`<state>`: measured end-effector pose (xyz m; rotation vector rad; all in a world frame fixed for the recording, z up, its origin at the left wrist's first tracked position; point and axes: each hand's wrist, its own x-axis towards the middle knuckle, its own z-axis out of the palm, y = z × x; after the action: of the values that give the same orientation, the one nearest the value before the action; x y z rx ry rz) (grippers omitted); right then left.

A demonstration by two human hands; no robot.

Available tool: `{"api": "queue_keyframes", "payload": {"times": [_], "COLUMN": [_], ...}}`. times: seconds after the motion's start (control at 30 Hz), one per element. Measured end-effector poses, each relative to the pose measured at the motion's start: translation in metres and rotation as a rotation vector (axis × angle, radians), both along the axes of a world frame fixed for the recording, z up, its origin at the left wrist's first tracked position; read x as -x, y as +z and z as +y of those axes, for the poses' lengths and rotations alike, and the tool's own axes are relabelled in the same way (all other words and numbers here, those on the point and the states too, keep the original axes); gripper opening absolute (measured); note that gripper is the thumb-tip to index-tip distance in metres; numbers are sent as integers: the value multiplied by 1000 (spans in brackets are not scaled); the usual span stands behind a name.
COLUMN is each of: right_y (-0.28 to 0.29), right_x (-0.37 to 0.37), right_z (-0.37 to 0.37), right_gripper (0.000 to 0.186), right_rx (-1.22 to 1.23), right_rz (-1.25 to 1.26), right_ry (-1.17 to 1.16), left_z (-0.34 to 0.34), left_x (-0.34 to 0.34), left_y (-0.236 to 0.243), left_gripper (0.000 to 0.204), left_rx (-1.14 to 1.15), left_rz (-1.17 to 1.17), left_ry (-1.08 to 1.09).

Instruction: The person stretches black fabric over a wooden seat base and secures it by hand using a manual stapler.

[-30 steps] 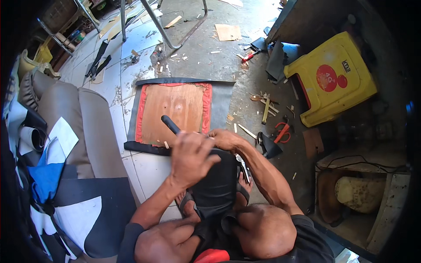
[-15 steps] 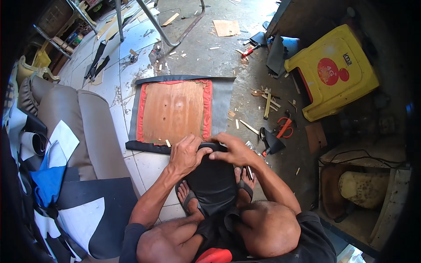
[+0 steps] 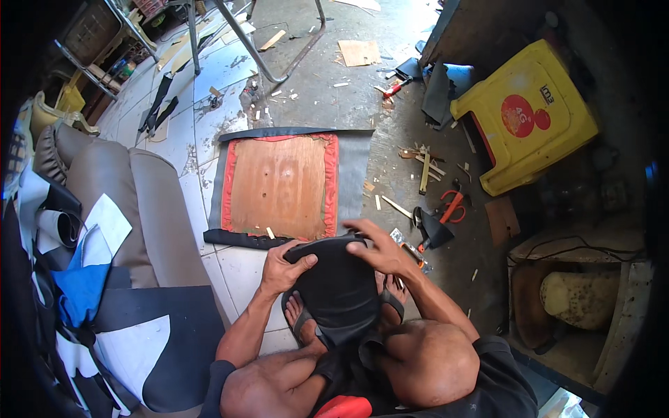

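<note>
A black padded seat cushion [image 3: 334, 279], covered in smooth material with a rounded far end, stands tilted between my feet. My left hand [image 3: 284, 268] grips its upper left corner, thumb across the face and fingers behind the edge. At the upper right corner is my right hand [image 3: 376, 249], its thumb on the black cover and its fingers reaching over the far edge, partly hidden. Just beyond lies a square wooden seat panel [image 3: 279, 184] with red fabric around its border, face up on a grey-black sheet [image 3: 355, 160].
Orange-handled scissors [image 3: 454, 206] and wood scraps [image 3: 424, 171] lie right of the panel. Further right are a yellow plastic stool [image 3: 533, 118] and an open wooden box [image 3: 519, 306]. Brown cushions [image 3: 157, 209] and black sheet material [image 3: 185, 341] are at left. Metal chair legs [image 3: 261, 56] stand ahead.
My hands have moved apart along the cushion's edge, the left to its left corner and the right to its right. The cushion's upper end is tilted up more and shows more of its face.
</note>
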<state>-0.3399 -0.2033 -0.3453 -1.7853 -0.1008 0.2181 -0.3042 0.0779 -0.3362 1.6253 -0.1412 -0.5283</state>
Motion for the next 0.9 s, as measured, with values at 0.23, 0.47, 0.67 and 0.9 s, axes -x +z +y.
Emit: {"api": "queue_keyframes", "payload": {"times": [0.23,0.47,0.67,0.9], "right_y": [-54,-82,-3,53], "right_x": [74,94,61,-3], "right_z": [-59,-40,-44,-25], "right_gripper": [60,63,49,51], "right_rx": [897,934,386,366], "right_rz": [346,368,558,332], "right_ry": [-281,-209,-90,321], "left_z": [3,-26,-15,-16], "left_x": [-38,-61,-9,-9], "left_y": [196,56,-36,-39], "left_gripper": [29,30,30,30], "left_rx": [-497,-809,-795,-751], "left_rz": [-1169,-1564,-1435,-1420], "left_ry": [120,-130,-254,-201]}}
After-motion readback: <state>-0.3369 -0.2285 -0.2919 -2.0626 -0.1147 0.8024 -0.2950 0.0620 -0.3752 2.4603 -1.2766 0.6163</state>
